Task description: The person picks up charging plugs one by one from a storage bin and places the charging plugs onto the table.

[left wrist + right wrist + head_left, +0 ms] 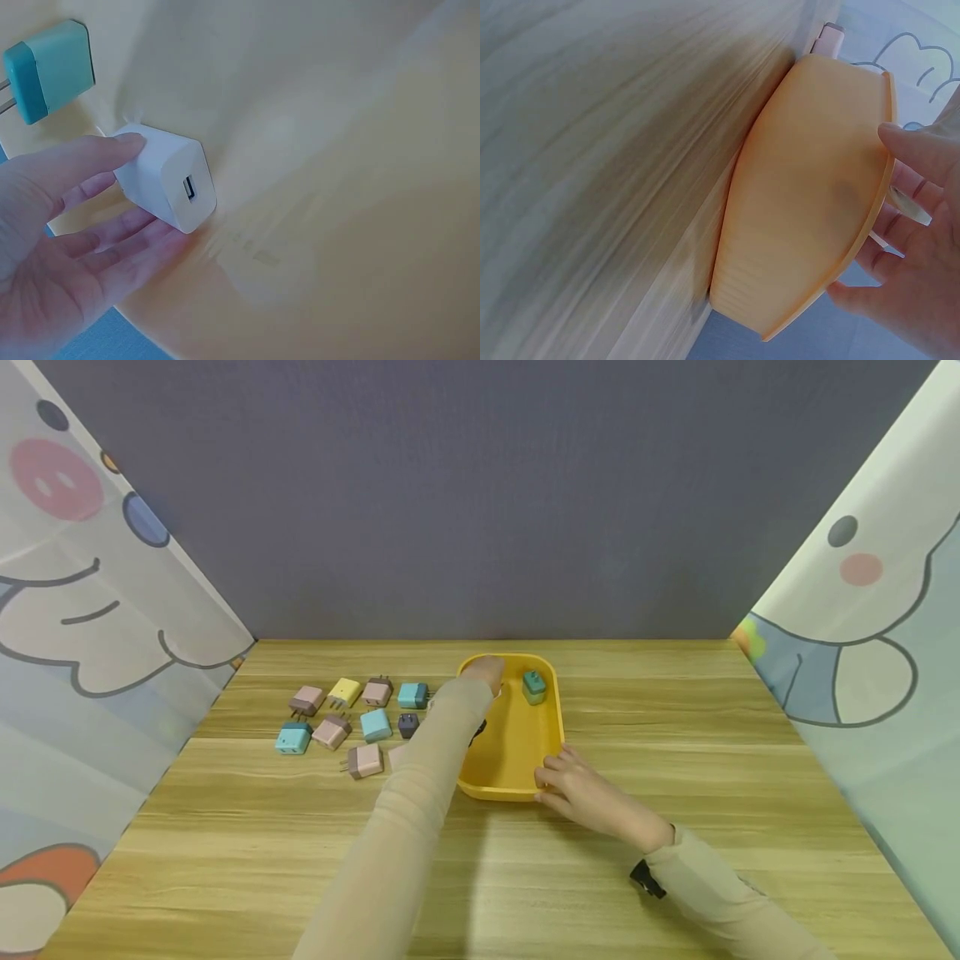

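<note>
A yellow plastic bin (517,760) stands on the table, and my left hand (483,670) reaches into its far left part. In the left wrist view, that hand holds a white USB wall charger (161,176) between thumb and fingers, its USB port facing away from the palm. A teal two-tone charger (534,687) lies in the bin near the far right corner; the left wrist view also has a teal charger (52,71) close to the white one. My right hand (588,789) grips the bin's rim at the near right corner, with its thumb outside in the right wrist view.
Left of the bin lie several chargers, among them a yellow one (345,692), a pink one (366,762), a blue one (376,725) and a dark one (408,724). My left sleeve (420,793) hides part of the bin's left side. A grey panel (495,510) stands behind the table.
</note>
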Available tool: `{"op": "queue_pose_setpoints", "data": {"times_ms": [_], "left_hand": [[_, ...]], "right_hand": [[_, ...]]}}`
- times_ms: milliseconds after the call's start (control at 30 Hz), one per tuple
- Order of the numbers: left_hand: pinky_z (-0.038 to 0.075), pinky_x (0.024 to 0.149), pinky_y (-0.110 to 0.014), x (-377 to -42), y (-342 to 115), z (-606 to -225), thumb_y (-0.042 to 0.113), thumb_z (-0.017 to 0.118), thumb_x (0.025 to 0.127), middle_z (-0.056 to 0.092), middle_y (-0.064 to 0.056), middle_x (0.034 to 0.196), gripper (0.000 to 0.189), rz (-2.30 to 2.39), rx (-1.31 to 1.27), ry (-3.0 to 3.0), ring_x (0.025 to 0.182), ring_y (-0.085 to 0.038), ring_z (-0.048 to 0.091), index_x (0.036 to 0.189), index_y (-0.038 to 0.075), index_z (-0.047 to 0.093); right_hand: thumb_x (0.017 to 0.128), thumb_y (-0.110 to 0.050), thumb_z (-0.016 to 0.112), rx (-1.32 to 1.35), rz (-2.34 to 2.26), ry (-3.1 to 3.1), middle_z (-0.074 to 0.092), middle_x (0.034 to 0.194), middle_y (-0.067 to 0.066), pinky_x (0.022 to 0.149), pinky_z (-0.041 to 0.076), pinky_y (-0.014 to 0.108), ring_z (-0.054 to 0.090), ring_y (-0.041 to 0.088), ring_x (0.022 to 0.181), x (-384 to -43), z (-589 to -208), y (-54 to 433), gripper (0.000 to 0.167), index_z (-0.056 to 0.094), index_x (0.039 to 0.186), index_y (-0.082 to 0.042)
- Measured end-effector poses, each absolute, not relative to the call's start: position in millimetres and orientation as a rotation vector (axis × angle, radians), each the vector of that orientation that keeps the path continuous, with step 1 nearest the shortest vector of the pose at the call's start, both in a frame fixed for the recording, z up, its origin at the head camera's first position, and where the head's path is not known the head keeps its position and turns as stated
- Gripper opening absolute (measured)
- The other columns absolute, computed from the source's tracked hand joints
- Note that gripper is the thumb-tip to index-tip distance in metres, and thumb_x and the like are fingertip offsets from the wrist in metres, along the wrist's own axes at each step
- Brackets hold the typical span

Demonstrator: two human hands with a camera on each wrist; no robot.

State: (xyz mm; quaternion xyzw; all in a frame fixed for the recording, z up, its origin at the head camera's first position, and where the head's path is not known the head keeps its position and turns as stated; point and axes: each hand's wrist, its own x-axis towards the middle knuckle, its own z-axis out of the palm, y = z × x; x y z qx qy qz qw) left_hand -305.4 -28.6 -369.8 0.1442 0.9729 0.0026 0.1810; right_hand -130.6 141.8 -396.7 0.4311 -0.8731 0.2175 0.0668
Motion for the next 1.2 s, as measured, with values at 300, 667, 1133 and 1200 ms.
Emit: {"op": "queue_pose_setpoints", "data": {"times_ms": [300, 667, 1133, 1200], "left_hand": [[0.042, 0.073, -0.027, -306, -31, -367, 0.009, 0.061, 0.082, 0.056, -0.005, 0.107, 0.029, -0.006, 0.41, 2.717, 0.093, -0.017, 0.051, 0.11, 0.009, 0.054], [0.038, 0.069, -0.027, -282, -35, -344, 0.01, 0.052, 0.087, 0.056, -0.005, 0.107, 0.021, 0.042, 0.402, 2.688, 0.089, -0.015, 0.049, 0.108, 0.009, 0.054], [0.029, 0.05, -0.024, -294, -34, -348, 0.005, 0.055, 0.08, 0.042, 0.0, 0.072, 0.014, 0.018, 0.409, 2.644, 0.064, -0.013, 0.035, 0.074, 0.013, 0.045], [0.029, 0.05, -0.024, -293, -33, -346, 0.004, 0.054, 0.079, 0.044, 0.0, 0.074, 0.014, 0.001, 0.416, 2.635, 0.065, -0.014, 0.035, 0.074, 0.013, 0.044]], "right_hand": [[0.08, -0.015, 0.064, 1.3, 0.647, -2.646, 0.043, 0.072, -0.008, 0.094, 0.03, 0.053, 0.04, 0.011, 0.073, -132, -396, 142, 0.016, 0.049, 0.075, -0.015], [0.081, -0.017, 0.063, 1.281, 0.648, -2.673, 0.044, 0.075, -0.008, 0.095, 0.029, 0.052, 0.042, 0.011, 0.076, -130, -395, 141, 0.014, 0.05, 0.075, -0.016], [0.081, -0.016, 0.063, 1.288, 0.655, -2.649, 0.046, 0.075, -0.007, 0.094, 0.03, 0.053, 0.042, 0.011, 0.075, -130, -396, 141, 0.014, 0.05, 0.075, -0.016], [0.081, -0.016, 0.063, 1.285, 0.657, -2.657, 0.046, 0.075, -0.007, 0.095, 0.029, 0.053, 0.041, 0.011, 0.075, -130, -395, 141, 0.014, 0.05, 0.075, -0.016]]}}
